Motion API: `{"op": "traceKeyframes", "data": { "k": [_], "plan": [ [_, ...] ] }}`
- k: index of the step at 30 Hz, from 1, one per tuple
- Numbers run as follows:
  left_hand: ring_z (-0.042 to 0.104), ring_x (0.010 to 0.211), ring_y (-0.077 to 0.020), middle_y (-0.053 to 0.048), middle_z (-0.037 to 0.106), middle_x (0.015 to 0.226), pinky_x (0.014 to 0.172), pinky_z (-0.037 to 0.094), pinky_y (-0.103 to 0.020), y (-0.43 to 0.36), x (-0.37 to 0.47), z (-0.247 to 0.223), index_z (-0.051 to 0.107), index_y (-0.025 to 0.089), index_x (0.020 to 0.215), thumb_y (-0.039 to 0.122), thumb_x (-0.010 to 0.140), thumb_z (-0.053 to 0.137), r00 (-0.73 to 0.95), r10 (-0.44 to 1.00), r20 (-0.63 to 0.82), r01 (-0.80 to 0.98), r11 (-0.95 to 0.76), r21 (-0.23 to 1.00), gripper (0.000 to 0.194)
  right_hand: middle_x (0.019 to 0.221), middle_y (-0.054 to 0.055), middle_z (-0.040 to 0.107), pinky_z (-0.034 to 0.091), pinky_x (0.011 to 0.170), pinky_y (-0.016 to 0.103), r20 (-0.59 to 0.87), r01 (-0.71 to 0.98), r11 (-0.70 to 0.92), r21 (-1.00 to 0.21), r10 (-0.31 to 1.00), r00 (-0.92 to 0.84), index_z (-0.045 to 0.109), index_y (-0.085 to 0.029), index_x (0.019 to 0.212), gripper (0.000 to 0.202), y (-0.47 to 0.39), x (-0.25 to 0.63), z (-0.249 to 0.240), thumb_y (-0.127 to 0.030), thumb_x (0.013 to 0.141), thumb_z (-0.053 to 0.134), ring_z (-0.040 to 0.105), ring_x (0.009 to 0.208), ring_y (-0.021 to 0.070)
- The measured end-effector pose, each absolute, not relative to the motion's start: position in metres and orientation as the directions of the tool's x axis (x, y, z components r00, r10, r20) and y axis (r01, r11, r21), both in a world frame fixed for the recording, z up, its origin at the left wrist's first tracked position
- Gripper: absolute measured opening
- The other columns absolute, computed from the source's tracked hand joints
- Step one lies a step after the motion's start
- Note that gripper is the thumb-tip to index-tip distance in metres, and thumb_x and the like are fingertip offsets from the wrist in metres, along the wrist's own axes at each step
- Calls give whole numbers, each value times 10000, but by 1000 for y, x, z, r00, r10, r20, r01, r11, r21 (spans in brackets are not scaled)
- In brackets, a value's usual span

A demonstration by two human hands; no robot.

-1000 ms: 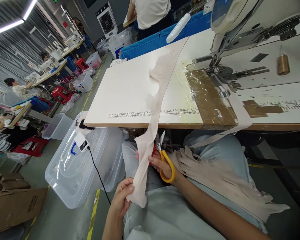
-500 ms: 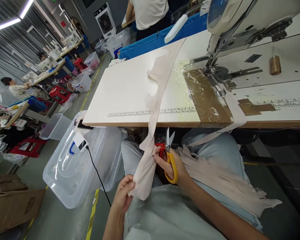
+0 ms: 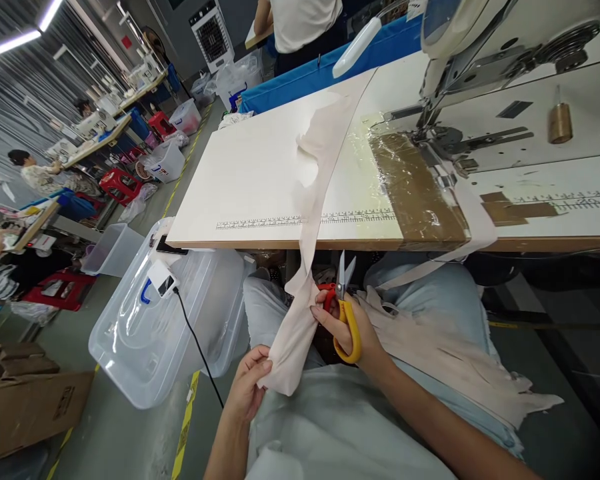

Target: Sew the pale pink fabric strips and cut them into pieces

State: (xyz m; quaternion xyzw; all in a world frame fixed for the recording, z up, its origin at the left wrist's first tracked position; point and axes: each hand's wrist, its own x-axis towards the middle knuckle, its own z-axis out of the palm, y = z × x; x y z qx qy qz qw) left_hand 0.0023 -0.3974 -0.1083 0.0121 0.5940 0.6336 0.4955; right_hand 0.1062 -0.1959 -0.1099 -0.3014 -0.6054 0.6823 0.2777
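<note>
My left hand pinches the lower end of a pale pink fabric strip above my lap. The strip runs up over the table edge and lies across the white tabletop. My right hand holds scissors with red and yellow handles, their blades slightly apart and pointing up; its fingertips also touch the strip. More pale fabric lies over my right thigh. Another narrow band hangs from the sewing machine over the table edge.
To the left stands a clear plastic box with a white device, a black cable and a phone on its lid. A cardboard box sits at lower left. People work at other tables behind; one person is beyond the blue cloth.
Both hands keep their hold on the strip and scissors. The view has shifted slightly, and the right hand with the scissors appears a little further right.
</note>
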Motion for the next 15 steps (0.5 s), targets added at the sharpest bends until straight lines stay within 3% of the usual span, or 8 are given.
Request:
{"op": "traceKeyframes", "data": {
  "k": [15],
  "plan": [
    [450,511,-71,3,589,643,521,340,-183,-401,2,-111,662,138,792,473,551,880,-503,613,-609,-627,226,746,467,846,27,584,532,757,343,-80,28,-83,-996,722,-687,497,-235,856,394,-194,105,-119,-566,750,681,596,765,199]
  ]
}}
